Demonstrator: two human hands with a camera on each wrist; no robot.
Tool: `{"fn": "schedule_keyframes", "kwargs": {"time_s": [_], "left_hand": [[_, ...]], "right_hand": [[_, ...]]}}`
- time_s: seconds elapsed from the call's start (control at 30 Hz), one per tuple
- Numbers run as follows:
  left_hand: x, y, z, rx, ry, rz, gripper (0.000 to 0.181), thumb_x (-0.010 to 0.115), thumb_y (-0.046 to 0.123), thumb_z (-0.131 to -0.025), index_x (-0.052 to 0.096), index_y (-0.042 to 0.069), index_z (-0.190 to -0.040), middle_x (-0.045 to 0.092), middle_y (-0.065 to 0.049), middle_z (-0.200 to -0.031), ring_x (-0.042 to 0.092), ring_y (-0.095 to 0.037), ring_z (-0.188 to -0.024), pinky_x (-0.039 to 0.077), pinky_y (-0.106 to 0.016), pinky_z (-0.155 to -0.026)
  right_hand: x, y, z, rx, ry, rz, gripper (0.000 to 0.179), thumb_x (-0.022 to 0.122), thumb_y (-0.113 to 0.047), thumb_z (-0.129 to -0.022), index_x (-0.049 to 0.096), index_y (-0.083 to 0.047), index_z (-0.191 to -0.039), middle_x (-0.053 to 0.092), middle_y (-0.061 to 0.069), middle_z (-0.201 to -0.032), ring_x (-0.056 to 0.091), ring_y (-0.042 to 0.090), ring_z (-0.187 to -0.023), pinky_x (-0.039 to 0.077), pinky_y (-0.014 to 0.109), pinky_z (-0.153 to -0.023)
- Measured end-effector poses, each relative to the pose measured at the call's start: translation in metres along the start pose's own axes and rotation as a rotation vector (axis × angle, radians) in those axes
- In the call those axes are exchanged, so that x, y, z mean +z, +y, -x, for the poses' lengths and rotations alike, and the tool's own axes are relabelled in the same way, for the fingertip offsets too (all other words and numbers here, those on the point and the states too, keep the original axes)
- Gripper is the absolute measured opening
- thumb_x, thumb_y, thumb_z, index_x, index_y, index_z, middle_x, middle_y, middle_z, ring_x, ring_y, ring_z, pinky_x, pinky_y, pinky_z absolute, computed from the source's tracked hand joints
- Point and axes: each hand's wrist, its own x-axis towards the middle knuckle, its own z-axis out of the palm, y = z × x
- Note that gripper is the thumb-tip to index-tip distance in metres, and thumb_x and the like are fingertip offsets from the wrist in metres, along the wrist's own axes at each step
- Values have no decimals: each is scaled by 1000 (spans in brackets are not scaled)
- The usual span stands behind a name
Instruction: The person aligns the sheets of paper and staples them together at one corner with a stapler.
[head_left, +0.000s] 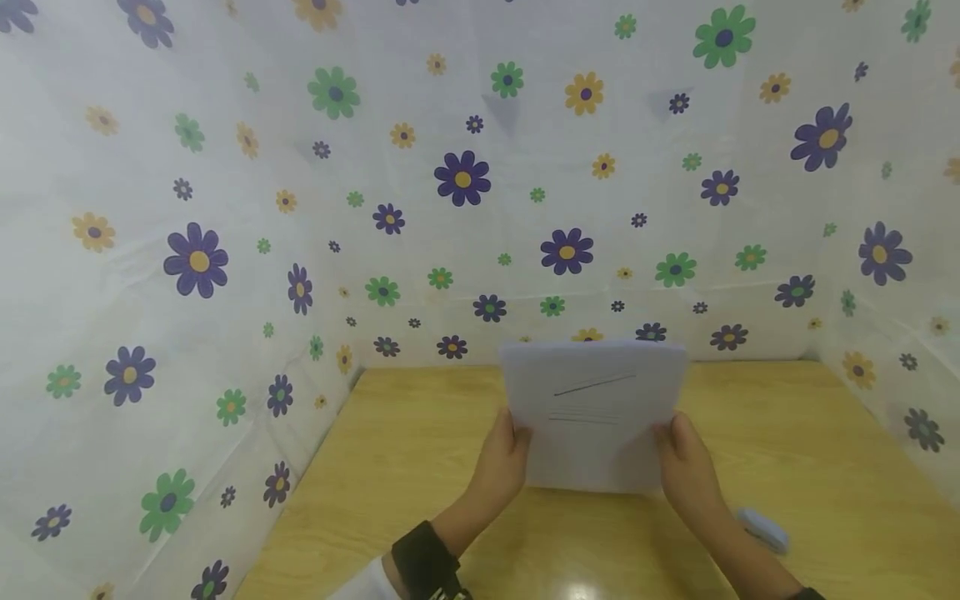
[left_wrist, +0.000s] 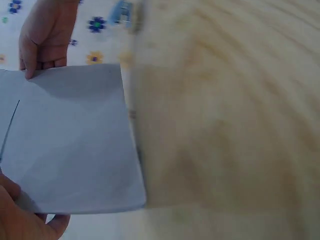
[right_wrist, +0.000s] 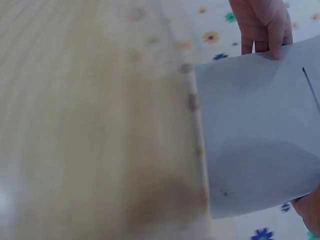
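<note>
Both hands hold up a stack of white paper [head_left: 596,450], tilted above the table, with a few dark lines across its face. At its left edge my left hand [head_left: 501,458] grips it, thumb on the front. The right hand [head_left: 686,467] grips the opposite edge the same way. In the left wrist view the sheets [left_wrist: 75,140] stretch between the two hands. A small dark mark shows near one corner of the paper [right_wrist: 250,165] in the right wrist view. The fingers behind the stack are mostly hidden.
A light blue object [head_left: 763,531], apparently a stapler, lies on the wooden table [head_left: 420,433] beside the right forearm. White cloth [head_left: 247,333] printed with flowers encloses the table at the back and both sides.
</note>
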Motion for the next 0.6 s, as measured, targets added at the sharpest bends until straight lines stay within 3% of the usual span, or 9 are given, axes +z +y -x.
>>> {"fn": "schedule_keyframes", "kwargs": {"time_s": [0.1,0.2,0.33,0.43,0.5,0.6], "left_hand": [[-1,-15,6,-66,-65,-39,38,34,14,-111,37,2,-147,52,-20,-147,53,-35,-136,44,-55,-110],[0,-22,9,-76,-97,-57,38,36,12,-110,38,0,-147,53,-21,-146,55,-35,-134,47,-54,-108],[-3,-24,6,-51,-75,-116,33,42,10,-108,46,1,-140,58,-18,-140,58,-30,-129,51,-48,-104],[-5,-23,1,-63,-46,-161,24,48,8,-106,53,4,-129,65,-14,-125,64,-24,-112,55,-39,-89],[-7,-20,-2,-82,-32,-175,19,53,8,-104,57,4,-122,68,-12,-116,64,-20,-100,55,-35,-80],[-10,-14,-6,-148,-42,-124,20,58,7,-101,59,2,-120,70,-13,-109,64,-19,-91,55,-34,-74]], "right_hand": [[4,15,2,65,-69,64,41,34,-25,-113,40,1,-144,49,26,-149,47,45,-137,41,61,-110],[5,23,5,72,-69,122,37,38,-21,-112,44,2,-140,52,27,-145,50,45,-136,44,61,-108],[3,23,5,47,-34,182,30,44,-18,-110,51,0,-132,64,23,-128,63,39,-114,56,50,-91],[-2,18,2,39,-31,219,28,48,-15,-108,56,0,-130,67,19,-117,63,29,-97,55,39,-77],[-7,13,0,46,-42,228,27,50,-13,-107,58,1,-128,68,18,-112,59,25,-91,50,35,-73],[-13,6,-2,90,-79,190,30,52,-13,-106,58,4,-129,68,22,-119,63,29,-97,54,39,-79]]}}
